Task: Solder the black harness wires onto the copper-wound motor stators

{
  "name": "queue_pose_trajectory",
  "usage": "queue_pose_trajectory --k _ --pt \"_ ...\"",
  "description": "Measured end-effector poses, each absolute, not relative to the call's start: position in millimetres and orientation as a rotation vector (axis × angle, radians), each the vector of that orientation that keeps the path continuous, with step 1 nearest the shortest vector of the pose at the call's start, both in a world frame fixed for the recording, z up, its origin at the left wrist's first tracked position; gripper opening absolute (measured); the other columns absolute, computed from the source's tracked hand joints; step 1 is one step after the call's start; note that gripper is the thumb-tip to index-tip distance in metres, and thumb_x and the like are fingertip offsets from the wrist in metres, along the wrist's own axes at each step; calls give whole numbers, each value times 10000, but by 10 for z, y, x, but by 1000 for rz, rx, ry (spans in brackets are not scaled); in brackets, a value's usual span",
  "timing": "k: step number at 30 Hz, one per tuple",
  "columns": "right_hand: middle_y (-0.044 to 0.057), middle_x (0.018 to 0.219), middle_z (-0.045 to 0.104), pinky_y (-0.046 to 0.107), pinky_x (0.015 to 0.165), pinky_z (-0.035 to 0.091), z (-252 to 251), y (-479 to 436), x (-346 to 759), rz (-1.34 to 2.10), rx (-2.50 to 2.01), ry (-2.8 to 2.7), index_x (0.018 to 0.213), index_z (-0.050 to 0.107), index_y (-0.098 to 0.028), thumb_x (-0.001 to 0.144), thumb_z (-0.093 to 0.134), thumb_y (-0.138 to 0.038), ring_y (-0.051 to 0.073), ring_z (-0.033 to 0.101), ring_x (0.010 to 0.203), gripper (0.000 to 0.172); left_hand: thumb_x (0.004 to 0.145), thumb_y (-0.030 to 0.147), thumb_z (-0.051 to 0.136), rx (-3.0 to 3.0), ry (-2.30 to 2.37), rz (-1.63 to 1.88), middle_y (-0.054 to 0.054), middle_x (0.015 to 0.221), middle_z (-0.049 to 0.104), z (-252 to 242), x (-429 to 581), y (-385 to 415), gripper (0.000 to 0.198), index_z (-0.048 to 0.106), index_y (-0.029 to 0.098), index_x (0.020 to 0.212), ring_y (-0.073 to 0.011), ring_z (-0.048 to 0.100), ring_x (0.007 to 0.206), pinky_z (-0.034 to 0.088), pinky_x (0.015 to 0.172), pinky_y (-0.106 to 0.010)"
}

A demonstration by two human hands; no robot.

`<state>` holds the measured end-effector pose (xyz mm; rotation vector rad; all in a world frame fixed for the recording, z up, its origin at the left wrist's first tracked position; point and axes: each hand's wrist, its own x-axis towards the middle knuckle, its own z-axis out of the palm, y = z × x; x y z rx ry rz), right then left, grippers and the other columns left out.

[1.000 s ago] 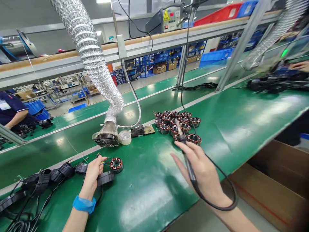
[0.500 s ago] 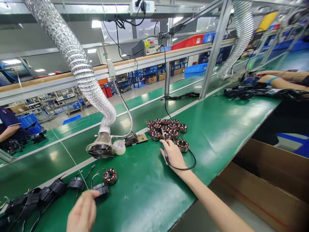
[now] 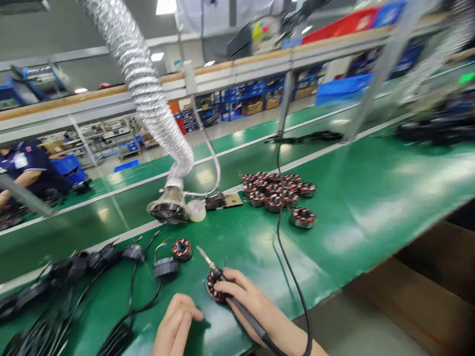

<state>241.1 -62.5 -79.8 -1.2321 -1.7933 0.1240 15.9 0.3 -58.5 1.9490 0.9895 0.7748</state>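
Head view shows the right hand (image 3: 249, 299) closed around the black handle of a soldering iron (image 3: 253, 324), and the left hand (image 3: 177, 324) just beside it with its fingers curled. The hands are apart and not clamped on one shared thing, and whether the left hand holds anything small cannot be told. Under the right hand's fingers (image 3: 232, 287) is a wound stator (image 3: 213, 287), banded red and white, touching them and partly hidden. It looks tilted, though whether it is gripped or resting on the green table (image 3: 371, 198) cannot be told. The iron's long axis runs from lower right to upper left, with its bare metal tip (image 3: 202, 253) pointing past the stator toward the fume extractor hood (image 3: 168, 210). That stator lies in front of the hood, nearer the person. To the right of the hood sit a dozen or so stators (image 3: 276, 193) in a loose cluster, with no leads visible on them. In front of the hood, a second stator (image 3: 181, 249) lies near a black ring-shaped unit (image 3: 166, 267) with coloured leads. Further left, a line of black units (image 3: 100, 259) trails cables. Judging from this layout, those units look further along, while the cluster looks left to do.
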Motion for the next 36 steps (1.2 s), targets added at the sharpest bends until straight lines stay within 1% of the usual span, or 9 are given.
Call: queue_pose_trajectory --k 3,7,13,17,23,26,30,33,36 --pt "110 1244 527 444 970 530 -920 -669 2239 -20 -1372 -1614 1303 497 -268 877 583 -177 279 572 1181 444 1003 490 329 1919 1107 691 -72 793 627 -516 166 -34 482 713 201 962 -199 572 741 468 758 -305" --pt "139 1227 490 506 903 554 -1009 -611 2063 37 -1575 -1429 1355 444 -232 848 700 -382 319 596 1099 587 1023 368 328 2012 1186 690 -94 996 662 -460 278 95 415 695 180 1067 -204 607 931 455 886 -316" --pt "133 1213 468 408 811 596 -955 -450 1910 36 -1539 -1412 1344 444 -219 906 628 -319 252 649 979 486 1012 237 356 2265 1022 610 -78 1046 588 -393 500 366 405 585 213 1346 -176 594 927 472 852 -292" --pt "119 1232 476 378 886 577 -921 -427 2034 169 -1416 -1531 1320 446 -240 873 632 -232 247 629 1084 485 1009 281 399 2377 1003 426 -66 972 593 -315 387 406 325 702 198 1096 -174 575 853 456 795 -288" --pt "93 1215 511 360 900 564 -924 -458 2144 296 -1345 -1566 1277 483 -274 883 615 -223 227 620 1094 419 941 343 524 1931 926 333 -45 798 639 -269 235 247 275 666 163 789 -155 556 745 422 715 -261" --pt "83 1235 508 331 893 563 -949 -440 2116 358 -1323 -1590 1276 490 -289 885 624 -216 213 625 1096 420 864 448 604 1513 861 375 -42 705 629 -321 330 201 343 641 139 720 -146 555 692 421 681 -250" --pt "82 1242 516 334 917 557 -944 -415 2111 405 -1285 -1596 1267 500 -290 882 628 -208 215 616 1132 413 827 544 614 1480 985 462 -8 579 553 -377 396 252 442 662 128 686 -119 469 577 361 598 -244" --pt "84 1226 535 355 922 558 -918 -407 2128 413 -1283 -1572 1251 510 -288 867 652 -217 221 620 1120 415 851 541 577 1597 1254 627 -4 584 544 -402 386 344 445 668 127 715 -113 418 555 309 553 -248" --pt "85 1217 545 355 911 562 -893 -405 2136 435 -1296 -1559 1248 518 -286 861 667 -232 220 626 1106 418 798 500 643 1595 1269 638 -10 628 568 -429 413 407 377 658 127 753 -113 419 574 308 549 -241"
